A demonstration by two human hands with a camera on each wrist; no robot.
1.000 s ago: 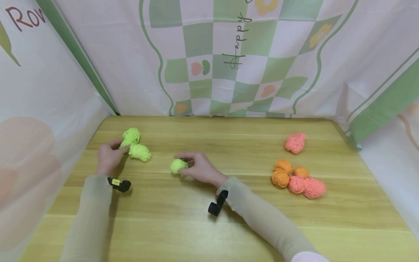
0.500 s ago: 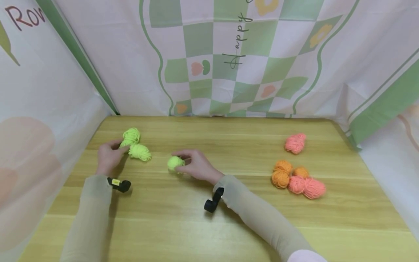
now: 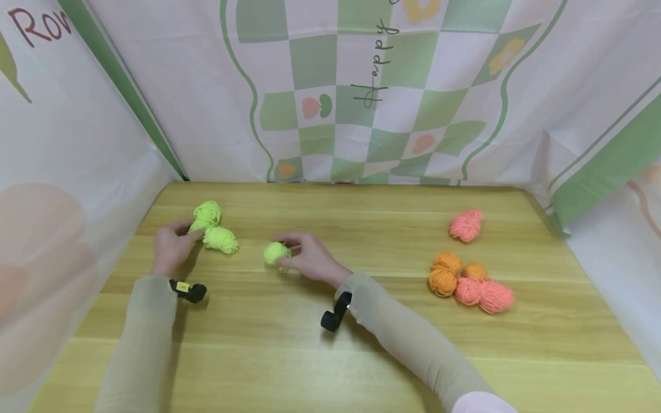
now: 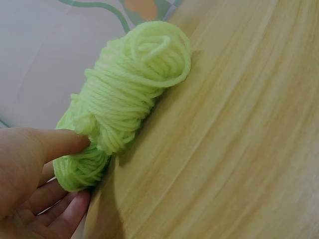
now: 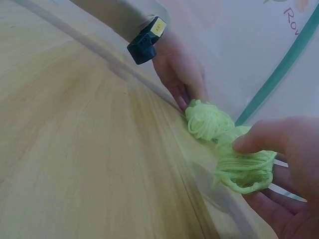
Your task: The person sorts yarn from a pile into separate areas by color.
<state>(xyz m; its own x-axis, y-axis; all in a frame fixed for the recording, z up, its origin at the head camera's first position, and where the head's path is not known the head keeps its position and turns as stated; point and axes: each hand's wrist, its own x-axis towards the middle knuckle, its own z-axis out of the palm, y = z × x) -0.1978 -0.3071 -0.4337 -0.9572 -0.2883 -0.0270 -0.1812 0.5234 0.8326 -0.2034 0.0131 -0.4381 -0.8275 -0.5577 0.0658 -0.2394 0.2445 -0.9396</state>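
Note:
On the left of the table, yellow-green yarn balls lie bunched together, one farther back (image 3: 207,213) and one nearer (image 3: 221,240). My left hand (image 3: 172,246) grips this bunch at its left side; in the left wrist view the thumb (image 4: 62,143) presses on the yarn and the other fingers curl behind it. Right of the bunch, my right hand (image 3: 312,258) holds another yellow-green yarn ball (image 3: 275,253) between thumb and fingers. The right wrist view shows this ball (image 5: 244,167) just off the table, its loose loops hanging down.
On the right side of the wooden table (image 3: 330,355), several orange yarn balls (image 3: 443,282) touch pink ones (image 3: 496,296). A single pink yarn ball (image 3: 466,225) lies behind them. A patterned curtain (image 3: 361,143) hangs at the table's back edge.
My right hand has moved slightly left and away from me with the yellow-green yarn ball. The left hand and its bunch have stayed in place.

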